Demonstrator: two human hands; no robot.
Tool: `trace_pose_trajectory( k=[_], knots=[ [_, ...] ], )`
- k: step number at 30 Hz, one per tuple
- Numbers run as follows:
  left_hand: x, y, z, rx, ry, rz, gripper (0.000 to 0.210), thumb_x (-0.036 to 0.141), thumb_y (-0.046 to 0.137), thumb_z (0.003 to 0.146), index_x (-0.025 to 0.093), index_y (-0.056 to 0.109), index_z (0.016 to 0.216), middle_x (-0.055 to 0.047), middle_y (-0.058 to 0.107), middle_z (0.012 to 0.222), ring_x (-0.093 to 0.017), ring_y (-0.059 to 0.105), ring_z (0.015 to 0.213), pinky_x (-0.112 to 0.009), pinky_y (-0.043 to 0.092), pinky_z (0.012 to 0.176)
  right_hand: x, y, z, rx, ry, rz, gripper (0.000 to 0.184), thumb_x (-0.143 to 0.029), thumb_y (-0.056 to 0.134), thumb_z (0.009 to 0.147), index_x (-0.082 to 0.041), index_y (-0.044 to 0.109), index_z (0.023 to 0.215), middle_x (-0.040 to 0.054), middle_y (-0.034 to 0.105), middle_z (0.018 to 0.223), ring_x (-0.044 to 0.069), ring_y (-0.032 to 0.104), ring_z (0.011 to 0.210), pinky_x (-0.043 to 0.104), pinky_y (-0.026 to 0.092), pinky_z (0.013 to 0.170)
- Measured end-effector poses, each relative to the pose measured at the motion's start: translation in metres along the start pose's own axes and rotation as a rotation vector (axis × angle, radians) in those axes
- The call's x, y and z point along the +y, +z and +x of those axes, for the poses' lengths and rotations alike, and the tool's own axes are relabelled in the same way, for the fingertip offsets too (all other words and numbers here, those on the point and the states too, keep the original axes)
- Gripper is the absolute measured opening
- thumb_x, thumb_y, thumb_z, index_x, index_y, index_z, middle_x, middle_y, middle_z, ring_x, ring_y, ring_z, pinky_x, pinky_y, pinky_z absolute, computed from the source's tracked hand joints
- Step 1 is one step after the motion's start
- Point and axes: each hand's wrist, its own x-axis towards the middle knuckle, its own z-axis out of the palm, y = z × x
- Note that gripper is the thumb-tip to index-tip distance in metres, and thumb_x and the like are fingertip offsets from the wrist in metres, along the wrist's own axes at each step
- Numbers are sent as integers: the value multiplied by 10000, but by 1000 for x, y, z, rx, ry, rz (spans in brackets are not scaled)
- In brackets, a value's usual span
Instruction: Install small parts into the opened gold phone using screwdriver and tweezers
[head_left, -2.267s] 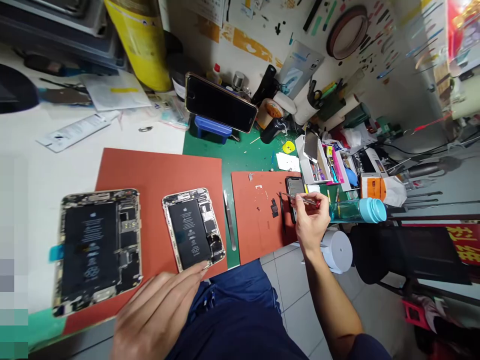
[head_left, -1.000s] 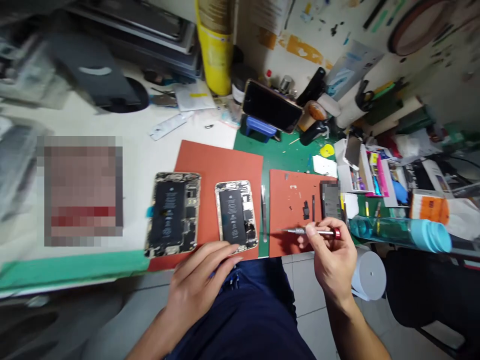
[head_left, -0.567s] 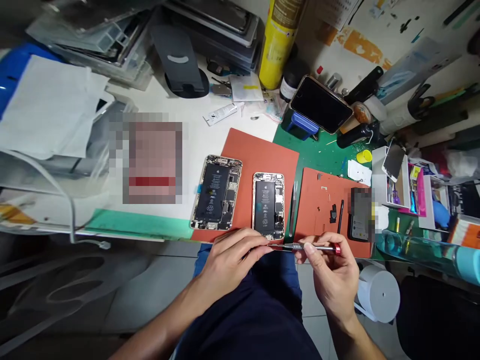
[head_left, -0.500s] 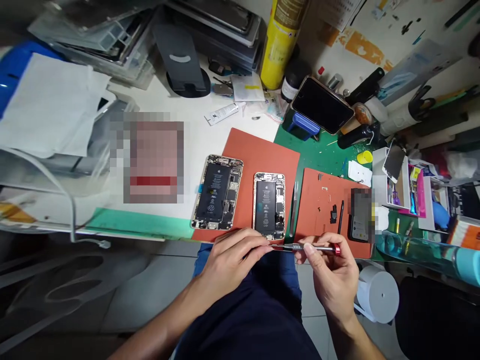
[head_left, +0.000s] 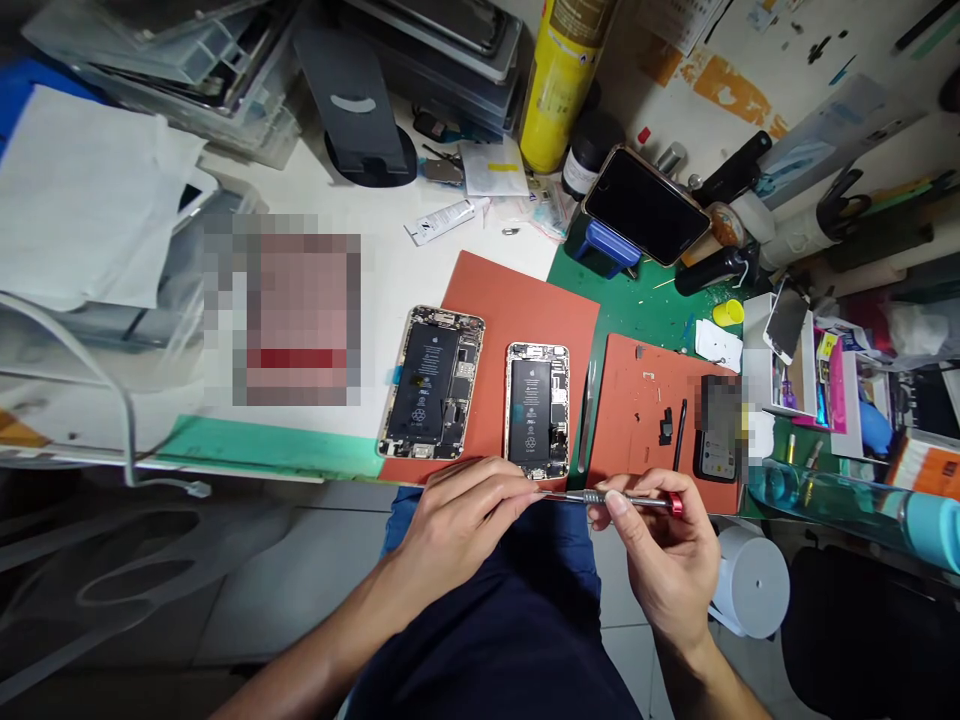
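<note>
My right hand (head_left: 664,560) is closed around a slim screwdriver (head_left: 594,497) with a grey knurled grip and a red end cap, held nearly level over the table's front edge. Its tip points left and meets the pinched fingertips of my left hand (head_left: 472,515); whatever lies between those fingers is hidden. Just beyond the fingers is an opened white-framed phone (head_left: 538,410), its battery and circuit board bare. A larger opened phone (head_left: 433,385) lies to its left. Both rest on a red-brown mat (head_left: 517,300).
Tweezers (head_left: 589,415) lie right of the smaller phone. A second red-brown mat (head_left: 619,440) carries small dark parts, a thin black stick (head_left: 680,435) and a phone (head_left: 718,450). A propped phone (head_left: 645,205) and a yellow can (head_left: 559,90) stand behind.
Both hands and the screwdriver keep almost the same pose over the table edge. The view has shifted slightly, so things on the left sit a little further left and higher.
</note>
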Motion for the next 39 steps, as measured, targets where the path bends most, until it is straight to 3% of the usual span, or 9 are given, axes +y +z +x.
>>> trace_pose_trajectory(
  k=[11, 18, 32, 39],
  knots=[
    [2, 1, 3, 13, 11, 45, 168, 62, 690, 1013, 202, 702, 1104, -2, 760, 970, -132, 729, 910, -276, 614, 874, 1, -4, -3, -22, -134, -121, 202, -124, 808, 943, -249, 678, 1032, 13, 812, 926, 159, 797, 698, 276, 700, 689],
    [0, 0, 2, -6, 3, 47, 151, 89, 674, 1029, 208, 719, 1111, -16, 773, 980, -147, 741, 906, -299, 620, 858, 4, -14, -3, -125, -198, -177, 286, -100, 798, 939, -266, 694, 1148, 57, 821, 1064, 234, 826, 1008, 379, 729, 850],
    [0, 1, 3, -14, -22, 18, 174, 97, 667, 1032, 211, 745, 1138, -21, 778, 996, -149, 747, 899, -307, 619, 863, -1, -15, 1, -130, -192, -228, 273, -110, 799, 936, -270, 699, 1133, 47, 829, 1056, 194, 829, 920, 316, 722, 831],
    [6, 3, 7, -2, -29, 22, 125, 174, 672, 1048, 215, 788, 1073, -16, 804, 954, -140, 762, 847, -268, 627, 809, 2, -19, 1, -53, -209, -281, 247, -166, 865, 874, -231, 724, 1066, 73, 841, 970, 217, 849, 879, 276, 721, 842]
  ],
)
